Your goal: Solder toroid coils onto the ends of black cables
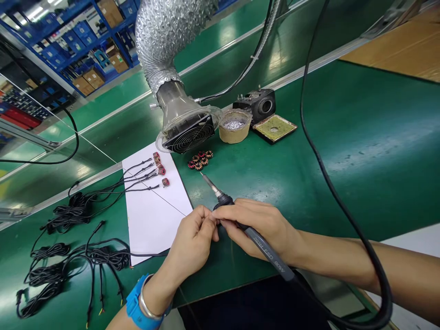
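so far, by the look of it, a few wound toroid coils (161,170) at the far end of the white paper sheet (151,224) have black leads attached, while a small heap of loose coils (199,160) just past the sheet's far right corner shows none, so roughly half or more appear left. the left hand (192,238), just off the sheet's right edge, pinches a thin dark wire (165,200) that runs across the sheet; its end disappears between the fingertips. the right hand (256,227) closes around a soldering iron (264,247), fingers almost touching the left hand's, its tip pointing toward the heap without reaching it. bundled black cables (58,215) lie left of the sheet.
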A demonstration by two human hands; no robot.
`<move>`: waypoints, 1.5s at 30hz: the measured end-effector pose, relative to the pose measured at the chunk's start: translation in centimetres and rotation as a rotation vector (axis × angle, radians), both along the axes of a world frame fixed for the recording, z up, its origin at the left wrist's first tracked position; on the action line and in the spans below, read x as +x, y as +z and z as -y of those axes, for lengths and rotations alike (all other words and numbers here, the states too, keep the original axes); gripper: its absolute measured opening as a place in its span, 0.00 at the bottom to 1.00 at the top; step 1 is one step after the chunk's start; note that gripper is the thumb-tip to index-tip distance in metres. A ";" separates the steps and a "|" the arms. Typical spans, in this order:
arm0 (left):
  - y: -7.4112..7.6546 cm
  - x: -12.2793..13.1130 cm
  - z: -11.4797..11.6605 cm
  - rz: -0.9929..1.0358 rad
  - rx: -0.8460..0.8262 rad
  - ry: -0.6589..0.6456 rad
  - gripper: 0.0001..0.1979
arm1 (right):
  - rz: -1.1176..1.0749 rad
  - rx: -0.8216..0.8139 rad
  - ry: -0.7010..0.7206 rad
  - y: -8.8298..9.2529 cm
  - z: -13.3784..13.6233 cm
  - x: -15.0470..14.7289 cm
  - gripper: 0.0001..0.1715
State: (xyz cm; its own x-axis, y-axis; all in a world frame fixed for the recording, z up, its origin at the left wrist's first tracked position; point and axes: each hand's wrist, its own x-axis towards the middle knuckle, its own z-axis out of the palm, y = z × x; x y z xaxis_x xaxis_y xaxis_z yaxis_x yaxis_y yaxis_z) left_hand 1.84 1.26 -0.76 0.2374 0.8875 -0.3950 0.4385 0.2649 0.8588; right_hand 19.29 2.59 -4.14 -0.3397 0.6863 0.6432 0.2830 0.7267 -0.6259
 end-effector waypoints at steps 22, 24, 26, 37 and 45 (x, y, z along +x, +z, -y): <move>-1.1 1.0 -1.1 0.024 0.006 0.131 0.11 | -0.037 0.091 -0.130 0.9 -0.7 1.6 0.14; -1.1 1.2 -1.1 0.018 0.008 0.164 0.10 | -0.131 0.019 -0.136 1.2 -0.4 2.6 0.17; -1.1 1.5 -1.1 0.007 0.008 0.179 0.09 | -0.190 -0.082 -0.156 1.2 0.2 3.5 0.22; -1.4 1.9 -0.4 -0.066 0.080 0.189 0.12 | -0.273 -0.364 -0.151 0.5 1.3 5.1 0.12; -1.2 2.1 -0.3 -0.109 0.106 0.180 0.12 | -0.264 -0.364 -0.112 0.4 1.3 5.0 0.11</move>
